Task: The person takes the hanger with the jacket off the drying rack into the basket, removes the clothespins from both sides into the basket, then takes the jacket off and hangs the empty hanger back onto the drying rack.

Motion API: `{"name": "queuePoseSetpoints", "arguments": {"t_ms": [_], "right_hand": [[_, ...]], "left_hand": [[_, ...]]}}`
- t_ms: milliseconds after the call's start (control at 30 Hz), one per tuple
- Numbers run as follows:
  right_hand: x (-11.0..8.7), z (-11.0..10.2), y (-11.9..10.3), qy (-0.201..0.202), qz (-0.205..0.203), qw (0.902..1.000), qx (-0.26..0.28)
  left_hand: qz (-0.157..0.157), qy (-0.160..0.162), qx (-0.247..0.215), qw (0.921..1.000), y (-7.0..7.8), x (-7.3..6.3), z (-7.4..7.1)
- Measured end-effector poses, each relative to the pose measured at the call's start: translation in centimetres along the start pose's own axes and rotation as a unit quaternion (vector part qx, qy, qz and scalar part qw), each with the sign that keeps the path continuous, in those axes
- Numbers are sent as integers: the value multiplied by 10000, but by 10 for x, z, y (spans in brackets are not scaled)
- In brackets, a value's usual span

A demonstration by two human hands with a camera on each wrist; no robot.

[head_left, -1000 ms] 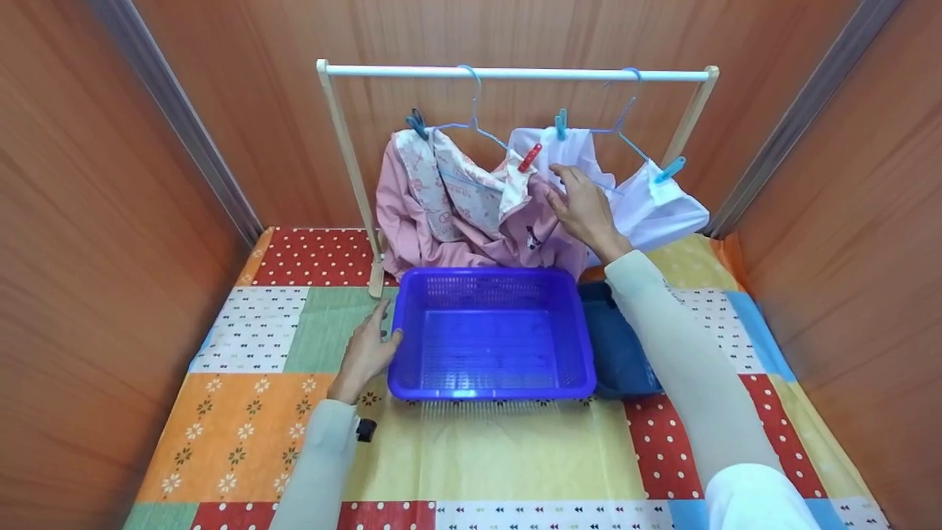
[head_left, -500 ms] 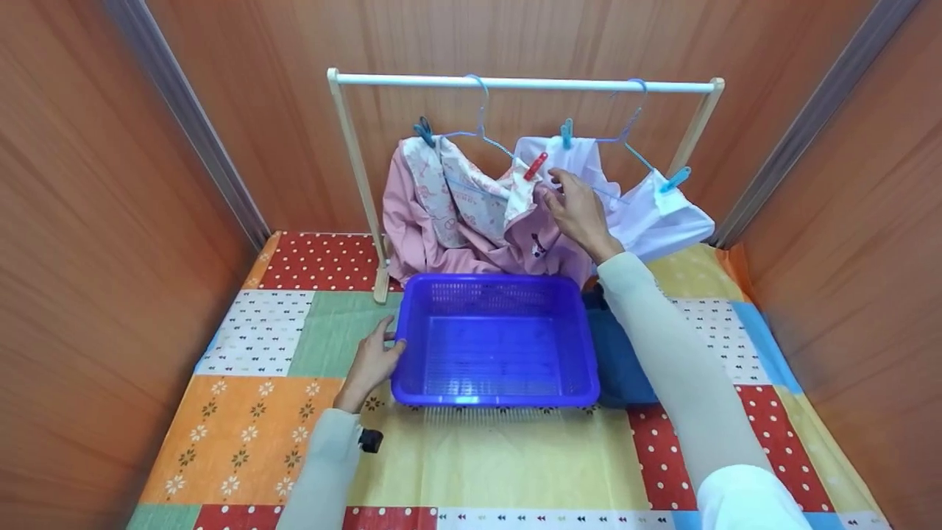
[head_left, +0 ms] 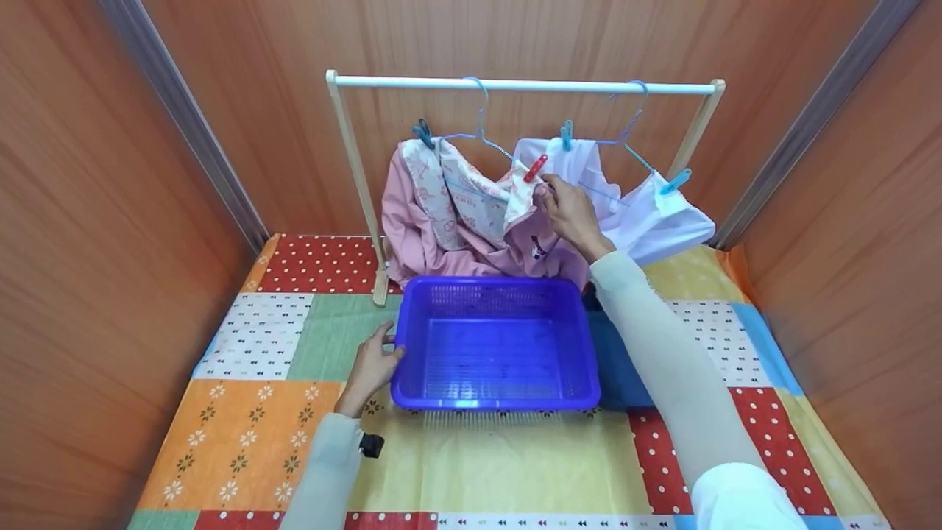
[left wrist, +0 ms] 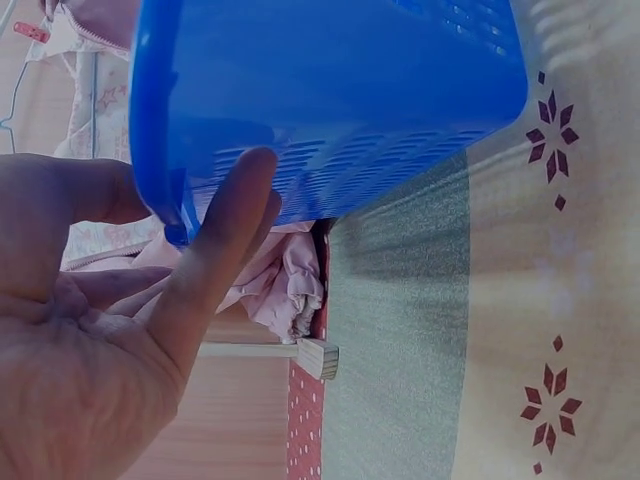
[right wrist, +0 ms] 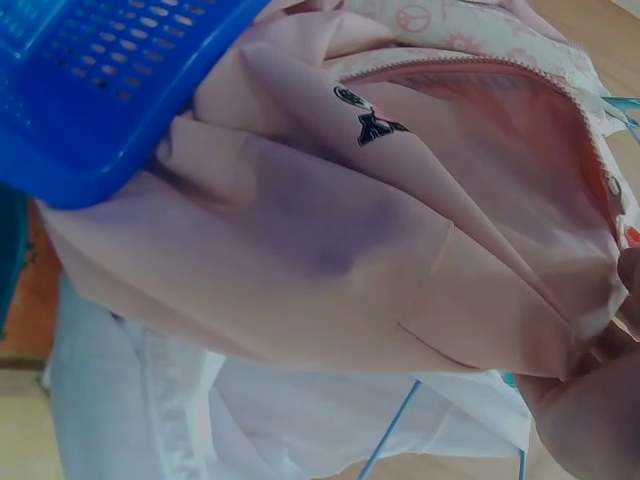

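Note:
My left hand grips the left rim of a purple-blue plastic basket. In the left wrist view its thumb is at the rim and its fingers lie along the slotted outer wall. The basket's inside shows no contents. My right hand pinches the shoulder of a pink zip jacket with a patterned white lining, just below a red clothespin. In the right wrist view the jacket's pink cloth is drawn toward the fingers. A dark clothespin clips its other shoulder to a hanger.
A wooden-ended rack stands at the back. On its right hangs a white garment, clipped by blue clothespins. Partly hidden beneath my right arm is a dark teal basket. Wooden panels enclose the patchwork-patterned cloth.
My right hand has come slightly left and its spread fingers have closed on the jacket's shoulder. The left hand stays at the basket's rim. The head view has shifted a little.

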State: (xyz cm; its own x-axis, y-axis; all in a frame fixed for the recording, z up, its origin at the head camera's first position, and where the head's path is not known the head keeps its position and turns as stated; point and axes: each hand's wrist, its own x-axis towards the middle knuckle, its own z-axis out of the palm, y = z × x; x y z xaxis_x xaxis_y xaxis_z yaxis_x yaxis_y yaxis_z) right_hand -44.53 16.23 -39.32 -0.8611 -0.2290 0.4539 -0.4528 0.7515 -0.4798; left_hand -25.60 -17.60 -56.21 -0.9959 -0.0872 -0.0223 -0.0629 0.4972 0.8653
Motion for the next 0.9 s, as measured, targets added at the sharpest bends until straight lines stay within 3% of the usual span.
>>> {"name": "queuePoseSetpoints", "arguments": {"t_ms": [233,600,900], "right_hand": [[-1,6,2,121,69,9999,93],[1,13,0,476,207,9984,232],[0,18,-3,810,529,9944,426]], "left_hand": [[211,-66,-35,9997,-4,-1,1],[353,81,70,9993,-7,-1,2],[283,-72,162,9994,0,-4,1]]}}
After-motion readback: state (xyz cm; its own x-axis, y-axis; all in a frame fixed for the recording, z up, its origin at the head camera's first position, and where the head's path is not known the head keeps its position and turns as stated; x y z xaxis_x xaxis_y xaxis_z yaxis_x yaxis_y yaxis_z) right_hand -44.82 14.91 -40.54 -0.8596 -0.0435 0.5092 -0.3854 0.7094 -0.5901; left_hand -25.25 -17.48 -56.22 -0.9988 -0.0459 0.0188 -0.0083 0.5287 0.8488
